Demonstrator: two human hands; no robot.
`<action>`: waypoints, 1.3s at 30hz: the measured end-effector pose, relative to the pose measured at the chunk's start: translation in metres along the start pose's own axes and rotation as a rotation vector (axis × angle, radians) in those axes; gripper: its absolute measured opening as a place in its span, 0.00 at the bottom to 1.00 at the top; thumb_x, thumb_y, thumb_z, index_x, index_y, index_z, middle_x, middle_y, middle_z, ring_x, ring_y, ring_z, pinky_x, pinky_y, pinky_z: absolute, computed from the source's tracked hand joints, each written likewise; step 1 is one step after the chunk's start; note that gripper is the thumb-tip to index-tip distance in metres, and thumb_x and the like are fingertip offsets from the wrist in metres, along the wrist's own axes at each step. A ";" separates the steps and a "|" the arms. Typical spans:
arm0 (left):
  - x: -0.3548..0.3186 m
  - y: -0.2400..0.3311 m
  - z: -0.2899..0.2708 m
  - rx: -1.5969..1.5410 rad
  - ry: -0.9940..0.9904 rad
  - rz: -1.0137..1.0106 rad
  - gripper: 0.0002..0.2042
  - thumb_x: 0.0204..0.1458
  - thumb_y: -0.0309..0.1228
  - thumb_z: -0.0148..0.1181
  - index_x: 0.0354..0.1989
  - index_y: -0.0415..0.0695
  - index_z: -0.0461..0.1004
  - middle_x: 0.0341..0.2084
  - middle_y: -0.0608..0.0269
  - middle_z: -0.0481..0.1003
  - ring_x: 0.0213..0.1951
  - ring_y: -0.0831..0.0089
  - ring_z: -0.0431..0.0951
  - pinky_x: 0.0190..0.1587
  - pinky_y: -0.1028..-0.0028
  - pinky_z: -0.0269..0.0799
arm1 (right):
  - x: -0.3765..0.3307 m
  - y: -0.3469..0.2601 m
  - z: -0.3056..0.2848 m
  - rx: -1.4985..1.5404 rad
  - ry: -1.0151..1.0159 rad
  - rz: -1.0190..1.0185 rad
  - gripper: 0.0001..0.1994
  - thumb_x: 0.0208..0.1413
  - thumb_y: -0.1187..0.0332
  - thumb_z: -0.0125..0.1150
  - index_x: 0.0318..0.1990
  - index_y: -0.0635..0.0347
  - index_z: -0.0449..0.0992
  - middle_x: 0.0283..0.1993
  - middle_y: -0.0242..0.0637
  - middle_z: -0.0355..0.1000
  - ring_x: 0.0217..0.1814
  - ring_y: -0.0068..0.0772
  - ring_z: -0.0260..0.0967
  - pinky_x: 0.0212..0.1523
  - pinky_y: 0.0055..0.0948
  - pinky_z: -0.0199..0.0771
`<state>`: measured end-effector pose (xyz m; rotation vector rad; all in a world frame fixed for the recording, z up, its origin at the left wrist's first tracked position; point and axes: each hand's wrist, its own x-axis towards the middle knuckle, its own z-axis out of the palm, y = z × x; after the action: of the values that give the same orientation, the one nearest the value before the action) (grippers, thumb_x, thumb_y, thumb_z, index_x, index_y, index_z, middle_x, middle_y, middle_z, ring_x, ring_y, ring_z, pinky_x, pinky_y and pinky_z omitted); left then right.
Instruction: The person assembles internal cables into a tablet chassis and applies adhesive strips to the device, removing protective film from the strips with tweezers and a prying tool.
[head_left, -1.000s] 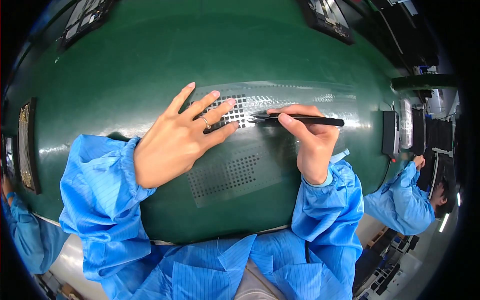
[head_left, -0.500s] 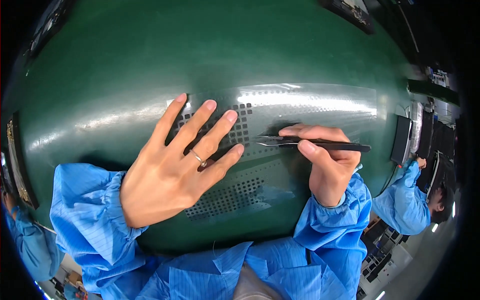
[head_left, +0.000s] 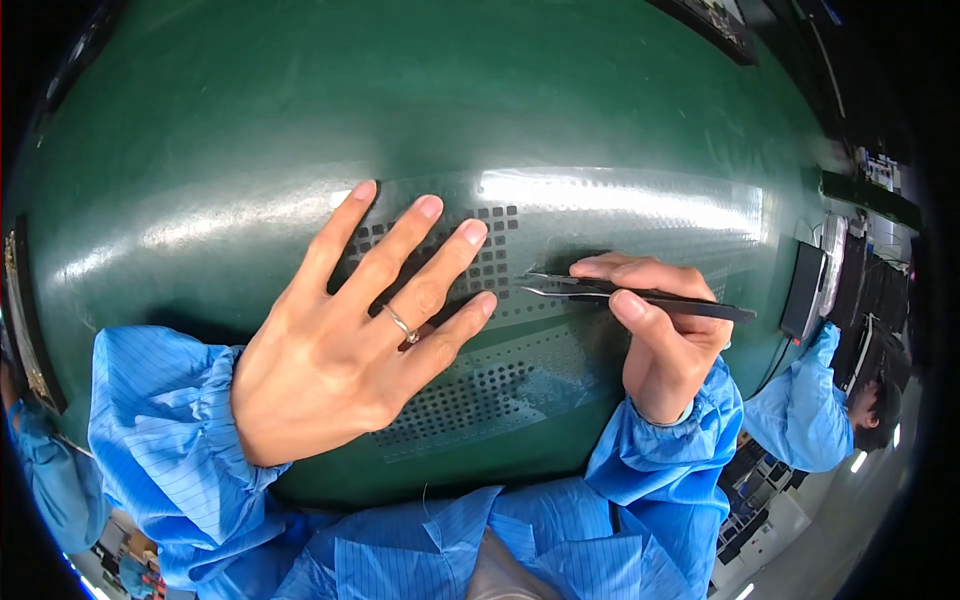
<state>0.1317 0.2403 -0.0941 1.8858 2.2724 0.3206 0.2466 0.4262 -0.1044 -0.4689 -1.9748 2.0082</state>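
Observation:
My left hand (head_left: 350,320) lies with fingers spread over a clear plastic sheet (head_left: 640,215) that carries small dark square pads (head_left: 497,240) in rows. Part of those rows is hidden beneath the fingers. Black tweezers (head_left: 670,300) are pinched in my right hand (head_left: 665,330), their two tips apart and pointing left, just right of the dark squares. Whether the tips touch the sheet I cannot tell. Nearer me lies a second clear sheet (head_left: 560,375) with rows of small round dark dots (head_left: 460,405), partly under my left hand.
All this lies on a green work surface (head_left: 420,90). Dark trays stand at its edges, one at the left (head_left: 30,320) and one at the upper right (head_left: 710,25). A black box (head_left: 803,290) sits at the right edge. Co-workers in blue sleeves (head_left: 800,410) are at both sides.
The tweezers and my right hand have shifted slightly right, and the tips look wider apart. My left hand stays spread on the sheet.

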 end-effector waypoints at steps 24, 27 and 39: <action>-0.014 0.000 -0.011 0.026 -0.015 -0.018 0.18 0.37 0.27 0.49 0.41 0.46 0.68 0.50 0.57 0.59 0.51 0.56 0.59 0.50 0.56 0.56 | 0.017 -0.013 0.027 0.006 0.046 -0.013 0.05 0.42 0.81 0.54 0.29 0.71 0.70 0.30 0.41 0.71 0.31 0.24 0.66 0.34 0.19 0.65; -0.014 0.003 -0.010 0.033 -0.020 -0.021 0.18 0.37 0.28 0.49 0.42 0.46 0.68 0.50 0.56 0.59 0.51 0.55 0.59 0.50 0.57 0.56 | 0.017 -0.013 0.025 0.009 0.062 -0.009 0.05 0.42 0.81 0.54 0.29 0.71 0.69 0.30 0.42 0.71 0.31 0.25 0.67 0.35 0.19 0.65; -0.016 0.031 -0.003 0.423 -0.060 -0.003 0.18 0.45 0.31 0.48 0.46 0.37 0.65 0.43 0.41 0.62 0.36 0.51 0.68 0.36 0.65 0.69 | 0.018 -0.012 0.021 0.015 0.098 0.018 0.06 0.40 0.80 0.54 0.29 0.71 0.69 0.29 0.45 0.71 0.32 0.30 0.68 0.36 0.22 0.65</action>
<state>0.1633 0.2295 -0.0825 2.0389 2.4476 -0.2361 0.2211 0.4148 -0.0925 -0.5726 -1.9031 1.9702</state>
